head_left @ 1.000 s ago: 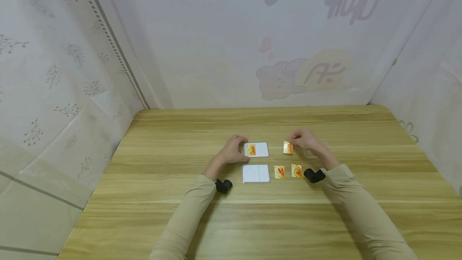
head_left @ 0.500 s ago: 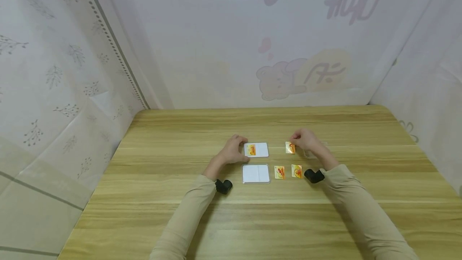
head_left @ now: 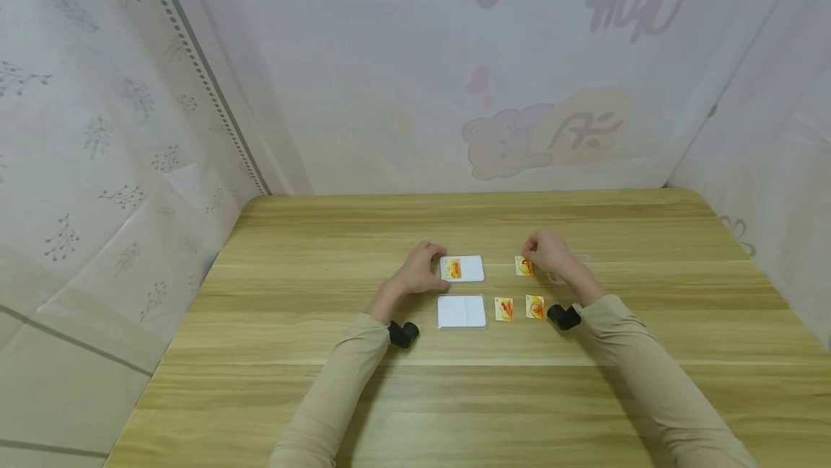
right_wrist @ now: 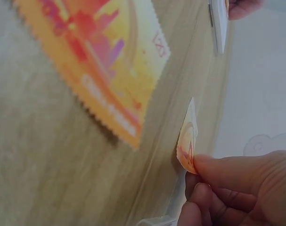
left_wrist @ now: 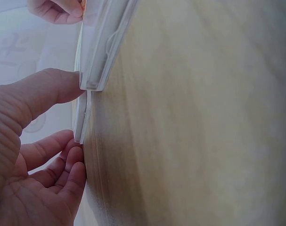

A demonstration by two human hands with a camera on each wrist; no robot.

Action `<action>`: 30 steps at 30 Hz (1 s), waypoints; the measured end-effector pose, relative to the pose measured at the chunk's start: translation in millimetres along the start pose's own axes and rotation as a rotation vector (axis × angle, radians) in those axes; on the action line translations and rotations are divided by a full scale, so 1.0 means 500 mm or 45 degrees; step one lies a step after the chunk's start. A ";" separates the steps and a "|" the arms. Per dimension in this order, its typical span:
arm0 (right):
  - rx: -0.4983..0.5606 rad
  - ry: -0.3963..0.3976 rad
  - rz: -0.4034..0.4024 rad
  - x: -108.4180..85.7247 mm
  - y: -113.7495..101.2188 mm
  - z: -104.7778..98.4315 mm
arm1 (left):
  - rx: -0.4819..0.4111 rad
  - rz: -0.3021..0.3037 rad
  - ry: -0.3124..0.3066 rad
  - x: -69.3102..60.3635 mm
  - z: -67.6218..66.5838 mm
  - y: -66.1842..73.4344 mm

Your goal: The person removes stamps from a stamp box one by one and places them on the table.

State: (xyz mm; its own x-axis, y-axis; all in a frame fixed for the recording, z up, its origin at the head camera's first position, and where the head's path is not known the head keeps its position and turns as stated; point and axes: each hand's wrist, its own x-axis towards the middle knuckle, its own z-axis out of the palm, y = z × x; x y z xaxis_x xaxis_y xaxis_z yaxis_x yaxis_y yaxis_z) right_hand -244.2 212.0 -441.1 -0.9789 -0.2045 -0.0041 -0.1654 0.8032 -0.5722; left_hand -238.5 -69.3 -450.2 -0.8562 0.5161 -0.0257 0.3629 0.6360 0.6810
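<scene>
- We take the far case (head_left: 473,269) as landmark; its long axis runs left-right, toward the held stamp (head_left: 523,267).
- Held stamp: right of the far case, apart from it, pinched by the right hand (head_left: 550,252).
- Left hand (head_left: 420,271) grips the far case's left end.
- We note a second stamp (head_left: 453,268) on its left half; the bare half faces right.

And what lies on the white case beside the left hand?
A yellow-orange stamp shows on the case's left half; the right half looks plain white. Whatever is under the stamp is covered.
</scene>
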 end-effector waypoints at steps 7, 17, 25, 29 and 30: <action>-0.047 -0.018 -0.004 0.006 0.001 0.002 | -0.004 0.008 0.006 0.002 0.001 0.000; -0.058 -0.009 0.037 0.008 -0.002 0.002 | -0.018 0.012 0.010 0.001 0.001 -0.001; 0.011 0.059 -0.040 -0.001 -0.020 0.007 | -0.005 0.009 0.008 0.001 0.002 -0.001; 0.080 0.048 -0.080 -0.001 -0.037 0.010 | -0.021 -0.002 0.005 0.000 0.002 0.001; 0.087 0.045 -0.085 -0.001 -0.041 0.010 | -0.022 -0.006 0.004 0.000 0.002 0.001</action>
State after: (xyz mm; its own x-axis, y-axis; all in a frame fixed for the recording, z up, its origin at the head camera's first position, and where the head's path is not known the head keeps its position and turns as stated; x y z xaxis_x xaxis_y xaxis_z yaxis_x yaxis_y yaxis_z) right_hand -239.8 192.9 -433.7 -0.9697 -0.2357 0.0644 -0.2233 0.7482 -0.6248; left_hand -238.1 -68.3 -450.5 -0.8588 0.5115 -0.0266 0.3526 0.6281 0.6937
